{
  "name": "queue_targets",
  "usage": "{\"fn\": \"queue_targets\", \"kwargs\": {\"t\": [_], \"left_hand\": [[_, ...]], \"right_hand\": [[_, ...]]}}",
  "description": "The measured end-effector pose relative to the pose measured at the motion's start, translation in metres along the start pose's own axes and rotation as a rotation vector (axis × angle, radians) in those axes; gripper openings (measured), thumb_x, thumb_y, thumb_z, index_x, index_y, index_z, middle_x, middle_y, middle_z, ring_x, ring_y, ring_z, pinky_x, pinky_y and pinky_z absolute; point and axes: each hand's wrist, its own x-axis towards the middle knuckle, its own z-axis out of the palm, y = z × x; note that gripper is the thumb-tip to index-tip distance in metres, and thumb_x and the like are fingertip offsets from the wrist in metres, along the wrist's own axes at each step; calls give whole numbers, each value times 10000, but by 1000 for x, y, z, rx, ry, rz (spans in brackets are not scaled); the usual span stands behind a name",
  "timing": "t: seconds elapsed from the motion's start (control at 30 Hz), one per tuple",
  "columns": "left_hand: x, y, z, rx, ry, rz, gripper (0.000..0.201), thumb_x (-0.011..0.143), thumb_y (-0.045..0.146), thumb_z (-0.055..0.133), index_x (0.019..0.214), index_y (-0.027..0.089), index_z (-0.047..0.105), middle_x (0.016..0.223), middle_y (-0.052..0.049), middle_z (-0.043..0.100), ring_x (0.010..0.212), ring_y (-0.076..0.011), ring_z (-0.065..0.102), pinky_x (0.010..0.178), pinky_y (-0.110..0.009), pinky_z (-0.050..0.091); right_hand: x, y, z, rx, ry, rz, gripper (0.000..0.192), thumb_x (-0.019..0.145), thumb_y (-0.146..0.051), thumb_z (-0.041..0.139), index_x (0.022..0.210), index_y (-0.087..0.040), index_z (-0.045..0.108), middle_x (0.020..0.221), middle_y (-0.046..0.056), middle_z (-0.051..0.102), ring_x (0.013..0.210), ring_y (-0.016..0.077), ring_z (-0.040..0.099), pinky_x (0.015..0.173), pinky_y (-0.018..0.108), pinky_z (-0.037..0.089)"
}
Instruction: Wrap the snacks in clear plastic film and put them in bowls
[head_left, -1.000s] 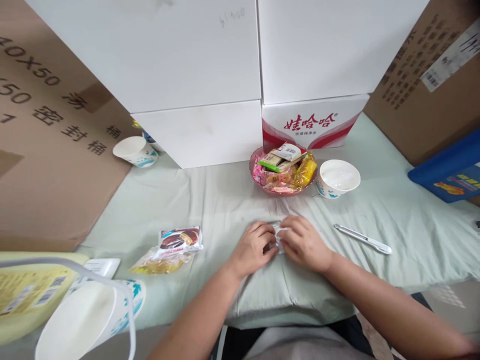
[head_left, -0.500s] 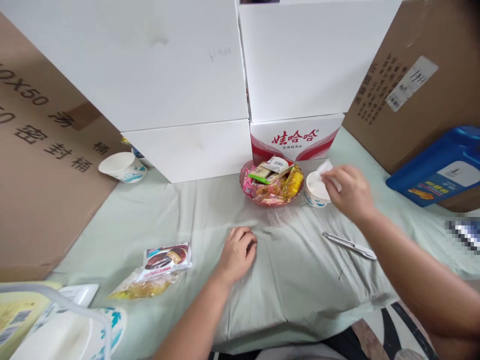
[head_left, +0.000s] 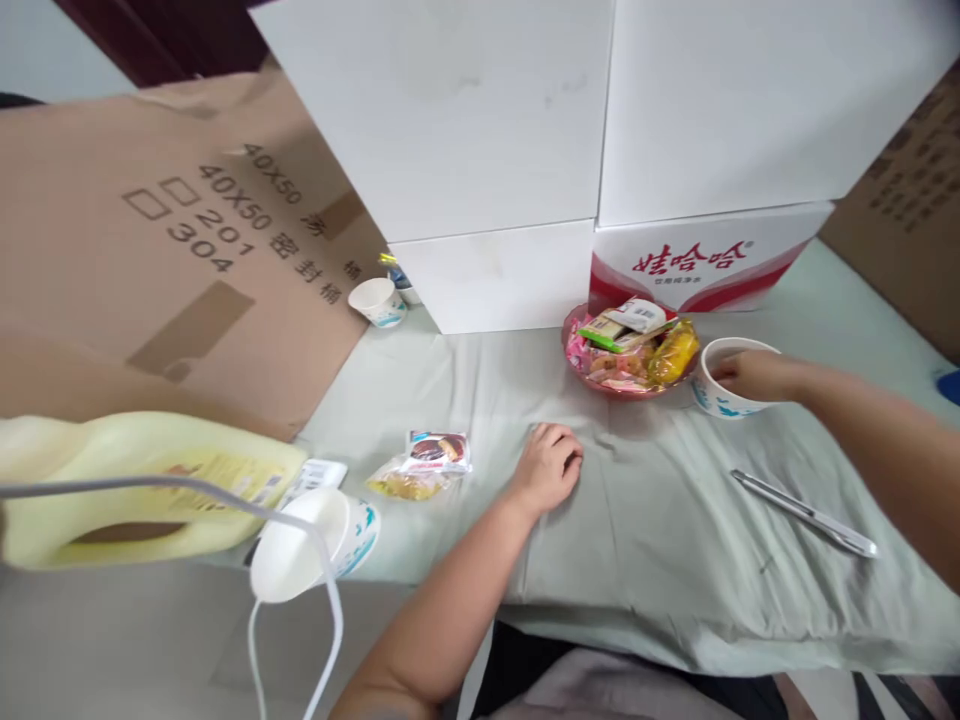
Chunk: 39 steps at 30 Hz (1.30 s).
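While right hand (head_left: pixel 746 375) sits in bowl (head_left: pixel 720 403), grip can't be told; left hand (head_left: pixel 550 468) rests curled on cloth (head_left: pixel 645 540).

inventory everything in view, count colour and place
cloth: one, pale green, across the surface
plain boxes: three, white, back
lettered box: one, red-white, back right
cartons: two, brown, left and right edges
snack bowl: one, pink, before lettered box
wrapped snacks: several, mixed colours, in snack bowl
right cup: one, white-blue, beside snack bowl
back cup: one, white-blue, by left carton
front cup: one, white-blue, front left
packets: two, white-brown and clear-yellow, centre left
slim tool: one, silver, right
jug: one, pale yellow, left
cable: one, grey-white, front left
unclear object: one, blue, right edge
left hand: one, bare, on cloth
right hand: one, bare, partly inside right cup
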Motion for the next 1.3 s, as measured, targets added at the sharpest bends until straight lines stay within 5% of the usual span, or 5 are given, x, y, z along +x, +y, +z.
{"fn": "queue_targets", "kwargs": {"t": [0.27,0.47,0.63,0.97,1.3], "left_hand": [[-10,20,-23,114,-155,14,170,826,147,607,979,200,659,1095,-83,638,1051,-247,564,911,-433,474],[-51,-5,-104,565,12,-327,476,714,176,729,1170,241,609,1369,-153,517,1317,-443,378,1043,-683,274],[-44,-28,-138,705,-246,-579,442,756,152,647,1191,213,602,1186,-165,622,1069,-391,589,869,-528,472],[25,47,-44,-195,-682,-79,267,857,473,583,861,212,640,793,4,654,700,-159,625,607,-238,465],[34,12,3,-341,2,-109,318,949,416,456,978,174,660,922,-57,645,741,-137,586,707,-270,482]], "right_hand": [[-90,-13,-57,-39,-130,41,597,796,-769,459,988,-271,725,954,110,730,489,134,534,551,343,377],[-208,29,-19,30,30,-186,480,823,-738,428,1044,-366,635,991,102,714,814,288,668,736,466,503],[-247,21,4,-122,106,-110,432,894,-464,455,1307,-347,500,1214,122,649,1097,357,608,902,534,465],[-249,8,-1,-154,86,-90,396,920,-352,479,1283,-215,557,1251,117,629,1149,303,567,920,467,445],[-248,8,-3,-111,82,-59,308,921,-257,479,1185,-210,631,1143,102,674,1058,270,598,911,445,467]]}}
